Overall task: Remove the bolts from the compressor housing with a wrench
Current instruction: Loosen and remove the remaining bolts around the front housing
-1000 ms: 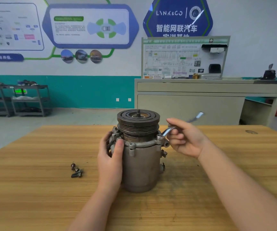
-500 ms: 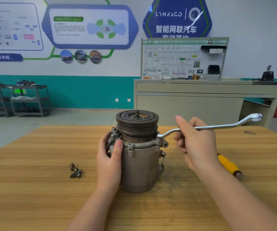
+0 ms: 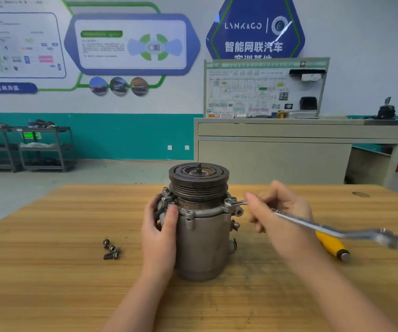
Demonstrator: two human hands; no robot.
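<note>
A grey metal compressor (image 3: 202, 243) stands upright in the middle of the wooden table (image 3: 49, 283), with a dark grooved pulley on top. My left hand (image 3: 161, 233) wraps around the housing's left side. My right hand (image 3: 282, 212) grips a silver ring wrench (image 3: 332, 232) near its head. The wrench's ring sits on a bolt (image 3: 228, 201) at the flange's right side, and its handle points right and toward me, blurred at the far end. Other bolts stand in the flange at the front (image 3: 189, 213) and back left (image 3: 165, 189).
Three loose bolts (image 3: 110, 250) lie on the table left of the compressor. A yellow-handled tool (image 3: 332, 245) lies to the right, partly under the wrench. A beige cabinet (image 3: 289, 152) with a display board stands behind the table, and metal shelves (image 3: 42, 147) at the far left.
My right hand has swung the wrench handle clockwise around the right-side bolt, from pointing away, through straight right, to pointing right and toward me. My left hand and the compressor have stayed in place.
</note>
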